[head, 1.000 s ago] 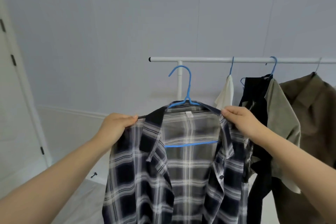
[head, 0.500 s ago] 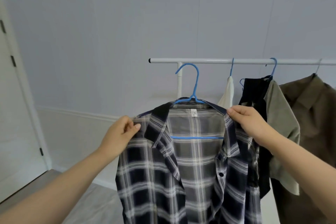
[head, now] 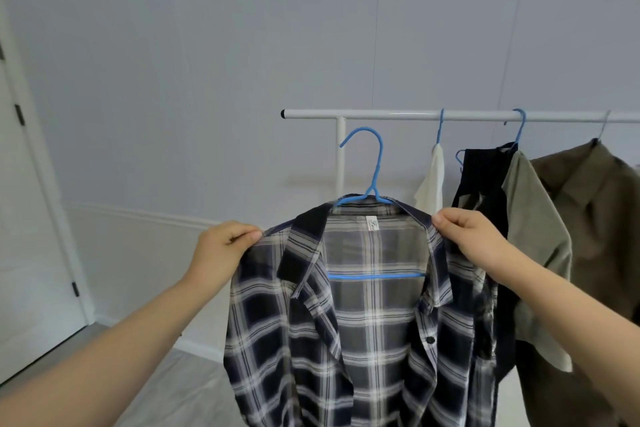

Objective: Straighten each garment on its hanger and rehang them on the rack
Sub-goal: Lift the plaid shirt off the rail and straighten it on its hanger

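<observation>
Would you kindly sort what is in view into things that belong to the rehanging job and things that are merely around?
Part of the job:
- plaid shirt on its blue hanger, held by left hand and right hand
- rack rail
- cream garment, black garment, olive shirt, brown shirt

Merely around:
- door
- wall

The shirt was navy and white plaid, its hanger blue, the rack white, the jacket olive brown.

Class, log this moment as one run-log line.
step: rehang | held: plaid shirt on blue hanger | hands: left hand, right hand | rail: unhooked
</observation>
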